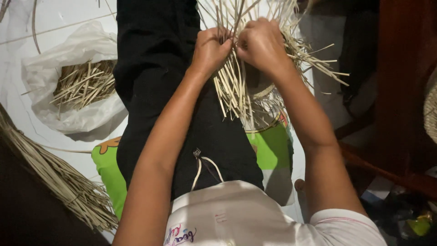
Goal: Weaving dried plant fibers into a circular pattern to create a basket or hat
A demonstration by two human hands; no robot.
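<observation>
Left hand [210, 49] and right hand [261, 43], both closed, pinch pale flat straw strips of a half-woven piece [241, 86] at 12 o'clock, over black-trousered lap. Strips fan out w/ loose ends, cream-coloured. White plastic bag of cut straw bits [79, 86] at 9 o'clock; long straw bundle [59, 182] at 8.

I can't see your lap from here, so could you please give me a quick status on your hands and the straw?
Left hand and right hand both gripping pale straw strips over lap. Strips fan outward, loose ends. Nothing blocking.
</observation>
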